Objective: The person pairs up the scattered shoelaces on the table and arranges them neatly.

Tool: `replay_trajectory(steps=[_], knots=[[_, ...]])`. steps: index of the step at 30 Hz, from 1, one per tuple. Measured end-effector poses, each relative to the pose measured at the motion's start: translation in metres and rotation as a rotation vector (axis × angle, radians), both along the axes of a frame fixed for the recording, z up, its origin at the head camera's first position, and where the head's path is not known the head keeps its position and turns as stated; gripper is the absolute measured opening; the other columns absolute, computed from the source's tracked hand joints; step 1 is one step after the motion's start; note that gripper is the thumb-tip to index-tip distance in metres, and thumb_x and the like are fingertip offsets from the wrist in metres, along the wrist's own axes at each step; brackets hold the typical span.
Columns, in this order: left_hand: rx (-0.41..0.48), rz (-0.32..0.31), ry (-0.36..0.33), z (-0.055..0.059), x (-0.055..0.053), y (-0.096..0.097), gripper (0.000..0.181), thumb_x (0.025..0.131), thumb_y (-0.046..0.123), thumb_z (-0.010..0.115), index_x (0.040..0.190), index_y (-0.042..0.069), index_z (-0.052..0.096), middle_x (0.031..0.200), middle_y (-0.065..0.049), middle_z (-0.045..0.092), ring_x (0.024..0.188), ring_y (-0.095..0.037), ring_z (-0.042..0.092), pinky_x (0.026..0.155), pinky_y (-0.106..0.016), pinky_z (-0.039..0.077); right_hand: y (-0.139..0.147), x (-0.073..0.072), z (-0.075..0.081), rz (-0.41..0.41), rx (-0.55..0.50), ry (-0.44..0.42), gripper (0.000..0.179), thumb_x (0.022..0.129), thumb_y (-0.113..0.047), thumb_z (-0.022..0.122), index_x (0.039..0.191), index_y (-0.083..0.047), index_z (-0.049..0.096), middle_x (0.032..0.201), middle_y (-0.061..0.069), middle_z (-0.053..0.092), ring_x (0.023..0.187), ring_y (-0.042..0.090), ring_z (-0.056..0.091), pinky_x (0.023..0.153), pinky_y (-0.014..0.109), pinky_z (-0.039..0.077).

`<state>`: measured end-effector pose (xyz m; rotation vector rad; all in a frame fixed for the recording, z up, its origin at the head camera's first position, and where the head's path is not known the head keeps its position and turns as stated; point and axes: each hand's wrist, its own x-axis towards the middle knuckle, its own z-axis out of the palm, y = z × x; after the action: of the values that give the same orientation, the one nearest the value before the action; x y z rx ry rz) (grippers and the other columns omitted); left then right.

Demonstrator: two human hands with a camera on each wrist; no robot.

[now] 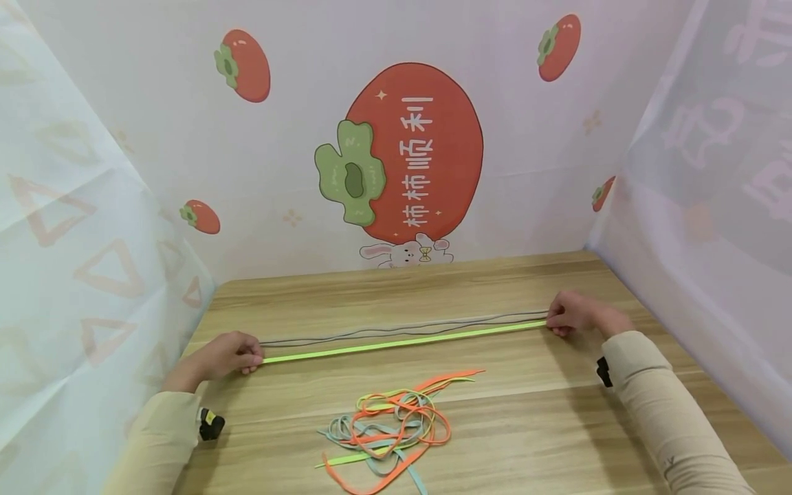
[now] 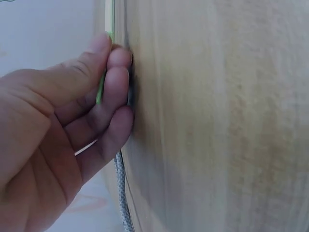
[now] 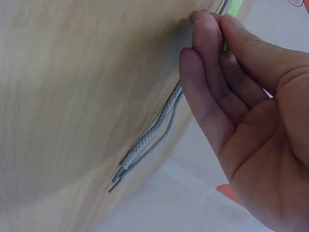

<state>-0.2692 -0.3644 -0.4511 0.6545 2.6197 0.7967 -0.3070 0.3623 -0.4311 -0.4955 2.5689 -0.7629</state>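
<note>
A flat neon-yellow shoelace is stretched nearly straight between the two hands. My left hand pinches its left end between thumb and fingers; a short tip of the lace pokes out below the thumb in the left wrist view. At the right end, my right hand pinches the lace in the same manner. Thin grey round laces lie side by side on the table just behind the yellow one. In the right wrist view the grey cords' tipped ends run out past the fingers.
A tangled pile of orange, pale blue and yellow laces lies on the wooden table in front of the stretched lace. Behind the table rises a printed sheet with persimmons, and light sheets hang at both sides.
</note>
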Motion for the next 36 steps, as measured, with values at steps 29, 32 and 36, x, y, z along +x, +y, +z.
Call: replay_trajectory(steps=[29, 32, 36], knots=[[-0.332, 0.149, 0.135, 0.014, -0.008, 0.032, 0.021, 0.093, 0.019, 0.081, 0.079, 0.013, 0.066, 0.078, 0.001, 0.063, 0.073, -0.017, 0.052, 0.069, -0.033, 0.043, -0.021, -0.007, 0.006, 0.014, 0.243, 0.145, 0.017, 0.083, -0.011, 0.077, 0.068, -0.008, 0.070, 0.057, -0.006, 0.060, 0.057, 0.006, 0.050, 0.058, 0.024, 0.040], [-0.352, 0.155, 0.141, 0.016, -0.006, 0.034, 0.021, 0.093, 0.020, 0.081, 0.079, 0.013, 0.067, 0.079, 0.000, 0.063, 0.073, -0.017, 0.052, 0.068, -0.034, 0.044, -0.020, -0.006, 0.007, 0.013, 0.250, 0.145, 0.017, 0.083, -0.012, 0.078, 0.069, -0.008, 0.071, 0.059, -0.005, 0.062, 0.059, 0.007, 0.051, 0.059, 0.025, 0.041], [-0.403, 0.180, 0.165, 0.025, 0.001, 0.039, 0.020, 0.093, 0.023, 0.080, 0.079, 0.015, 0.068, 0.079, 0.000, 0.063, 0.072, -0.018, 0.052, 0.067, -0.035, 0.044, -0.020, -0.002, 0.014, 0.003, 0.295, 0.168, 0.018, 0.085, -0.018, 0.081, 0.073, -0.008, 0.072, 0.066, -0.004, 0.064, 0.064, 0.009, 0.052, 0.061, 0.026, 0.042]])
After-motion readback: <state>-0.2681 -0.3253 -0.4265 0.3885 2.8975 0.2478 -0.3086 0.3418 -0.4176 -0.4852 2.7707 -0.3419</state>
